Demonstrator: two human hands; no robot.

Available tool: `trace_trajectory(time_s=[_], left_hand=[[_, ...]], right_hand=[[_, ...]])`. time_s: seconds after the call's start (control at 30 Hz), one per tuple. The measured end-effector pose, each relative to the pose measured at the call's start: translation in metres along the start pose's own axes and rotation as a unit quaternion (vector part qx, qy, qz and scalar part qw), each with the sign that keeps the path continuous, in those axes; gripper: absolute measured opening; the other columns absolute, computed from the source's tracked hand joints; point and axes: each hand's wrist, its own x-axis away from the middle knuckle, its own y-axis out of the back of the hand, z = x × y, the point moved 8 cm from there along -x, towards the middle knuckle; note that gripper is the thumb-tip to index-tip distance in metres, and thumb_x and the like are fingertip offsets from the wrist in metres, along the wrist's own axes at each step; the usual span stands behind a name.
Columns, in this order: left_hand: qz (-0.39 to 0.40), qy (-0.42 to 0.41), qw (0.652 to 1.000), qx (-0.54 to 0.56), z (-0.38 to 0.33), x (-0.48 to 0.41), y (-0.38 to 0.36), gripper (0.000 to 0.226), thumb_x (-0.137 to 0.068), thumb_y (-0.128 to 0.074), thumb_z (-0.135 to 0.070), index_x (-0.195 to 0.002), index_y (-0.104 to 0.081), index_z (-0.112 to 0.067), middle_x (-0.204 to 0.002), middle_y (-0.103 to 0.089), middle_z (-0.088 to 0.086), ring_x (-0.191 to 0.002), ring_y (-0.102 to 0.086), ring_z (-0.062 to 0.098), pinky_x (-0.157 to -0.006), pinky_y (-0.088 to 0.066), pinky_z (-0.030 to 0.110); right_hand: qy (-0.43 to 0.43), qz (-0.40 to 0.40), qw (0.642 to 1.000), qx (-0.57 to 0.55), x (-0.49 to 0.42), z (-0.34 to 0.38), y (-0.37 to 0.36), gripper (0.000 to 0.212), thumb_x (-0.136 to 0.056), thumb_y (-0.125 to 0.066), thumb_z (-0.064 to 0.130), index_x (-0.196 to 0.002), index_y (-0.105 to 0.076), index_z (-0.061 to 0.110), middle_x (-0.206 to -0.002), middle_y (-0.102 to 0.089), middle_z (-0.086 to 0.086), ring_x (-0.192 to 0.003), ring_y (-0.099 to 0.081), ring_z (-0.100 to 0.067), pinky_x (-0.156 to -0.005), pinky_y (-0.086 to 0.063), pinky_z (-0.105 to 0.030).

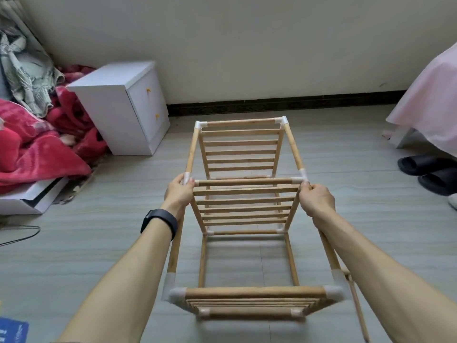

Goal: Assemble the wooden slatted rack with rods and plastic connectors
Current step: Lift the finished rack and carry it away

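The left hand (178, 191) and right hand (317, 199) each clasp the wooden rack (243, 199) at its middle plastic connectors (297, 179). Pressing both inward evenly should seat the cross rod (244, 182) fully

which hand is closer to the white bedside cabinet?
Left. The left hand grips the rack at its left middle corner, on the white cabinet's side; the right hand grips the opposite corner, farther away.

A bedroom in a home: well left of the fingers (190, 180) of the left hand (178, 194), a white bedside cabinet (118, 105) stands beside heaped red blankets (37, 149); well right of the fingers (307, 186) of the right hand (317, 199), a pink bedspread (430, 105) hangs above black slippers (425, 167).
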Motion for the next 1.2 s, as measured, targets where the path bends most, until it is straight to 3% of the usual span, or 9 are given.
trace_trajectory(time_s=[0.2, 0.27, 0.37, 0.5, 0.63, 0.73, 0.87, 1.0, 1.2], left_hand=[[0.033, 0.004, 0.999, -0.028, 0.003, 0.012, -0.009, 0.038, -0.105, -0.048, -0.024, -0.142, -0.052, -0.02, -0.105, -0.062, 0.01, -0.1, -0.061, 0.031, -0.083, -0.052, 0.041], [0.072, -0.018, 0.996, -0.049, -0.001, 0.031, -0.003, 0.038, -0.106, -0.045, -0.024, -0.144, -0.051, -0.021, -0.106, -0.059, 0.005, -0.097, -0.056, 0.022, -0.083, -0.048, 0.038], [0.096, -0.022, 0.993, -0.07, 0.007, 0.07, 0.017, 0.039, -0.106, -0.049, -0.029, -0.144, -0.052, -0.021, -0.123, -0.056, -0.002, -0.113, -0.051, 0.018, -0.096, -0.045, 0.038], [0.128, 0.006, 0.991, -0.031, 0.038, 0.126, 0.043, 0.036, -0.103, -0.054, -0.033, -0.138, -0.057, -0.023, -0.122, -0.065, 0.003, -0.116, -0.059, 0.02, -0.095, -0.051, 0.041], [0.131, 0.043, 0.99, 0.033, 0.079, 0.177, 0.062, 0.026, -0.104, -0.051, -0.032, -0.114, -0.071, -0.017, -0.113, -0.072, 0.009, -0.109, -0.065, 0.026, -0.085, -0.052, 0.036], [0.118, 0.049, 0.99, 0.066, 0.102, 0.21, 0.069, 0.028, -0.099, -0.054, -0.041, -0.11, -0.075, -0.024, -0.11, -0.075, -0.002, -0.111, -0.065, 0.019, -0.093, -0.048, 0.037], [0.106, -0.003, 0.994, 0.028, 0.114, 0.235, 0.064, 0.032, -0.09, -0.063, -0.045, -0.113, -0.066, -0.022, -0.112, -0.069, -0.011, -0.114, -0.061, 0.011, -0.091, -0.045, 0.031], [0.123, 0.022, 0.989, -0.085, 0.139, 0.239, 0.047, 0.051, -0.099, -0.063, -0.034, -0.145, -0.042, -0.03, -0.136, -0.055, -0.007, -0.128, -0.052, 0.016, -0.108, -0.044, 0.041], [0.069, 0.038, 0.985, -0.156, 0.136, 0.234, 0.052, 0.038, -0.108, -0.038, -0.037, -0.142, -0.05, -0.023, -0.12, -0.06, -0.006, -0.118, -0.059, 0.026, -0.088, -0.042, 0.032]], right_hand=[[-0.003, 0.02, 1.0, 0.01, -0.007, -0.003, 0.001, 0.041, -0.107, -0.041, 0.038, -0.103, -0.067, 0.006, -0.089, -0.067, -0.008, -0.067, -0.056, -0.019, -0.052, -0.039, -0.028], [-0.012, 0.087, 0.993, -0.076, -0.003, -0.006, -0.002, 0.042, -0.107, -0.044, 0.039, -0.108, -0.068, 0.003, -0.096, -0.071, -0.008, -0.073, -0.059, -0.019, -0.065, -0.051, -0.032], [-0.009, 0.187, 0.978, -0.096, 0.028, -0.018, 0.005, 0.04, -0.106, -0.042, 0.048, -0.113, -0.059, 0.013, -0.108, -0.067, -0.003, -0.097, -0.064, -0.021, -0.08, -0.053, -0.038], [0.018, 0.208, 0.971, -0.119, 0.082, -0.069, 0.022, 0.037, -0.106, -0.045, 0.044, -0.122, -0.062, 0.016, -0.117, -0.07, -0.006, -0.108, -0.064, -0.024, -0.092, -0.05, -0.045], [-0.011, 0.176, 0.959, -0.222, 0.147, -0.135, 0.035, 0.066, -0.083, -0.057, 0.074, -0.112, -0.073, 0.018, -0.113, -0.075, -0.007, -0.109, -0.066, -0.023, -0.099, -0.048, -0.048], [0.006, 0.153, 0.957, -0.248, 0.184, -0.159, 0.038, 0.081, -0.076, -0.046, 0.083, -0.13, -0.061, 0.025, -0.124, -0.069, -0.001, -0.122, -0.059, -0.02, -0.105, -0.043, -0.049], [0.059, 0.16, 0.967, -0.188, 0.206, -0.175, 0.027, 0.042, -0.101, -0.05, 0.051, -0.141, -0.047, 0.038, -0.128, -0.055, 0.024, -0.131, -0.049, -0.016, -0.113, -0.037, -0.05], [0.026, 0.218, 0.973, -0.07, 0.202, -0.196, 0.0, 0.047, -0.101, -0.056, 0.043, -0.144, -0.045, 0.028, -0.148, -0.052, 0.003, -0.138, -0.046, -0.025, -0.106, -0.038, -0.039], [0.015, 0.17, 0.985, 0.032, 0.187, -0.188, 0.007, 0.036, -0.108, -0.041, 0.035, -0.135, -0.055, 0.015, -0.14, -0.061, -0.006, -0.129, -0.055, -0.028, -0.093, -0.04, -0.034]])
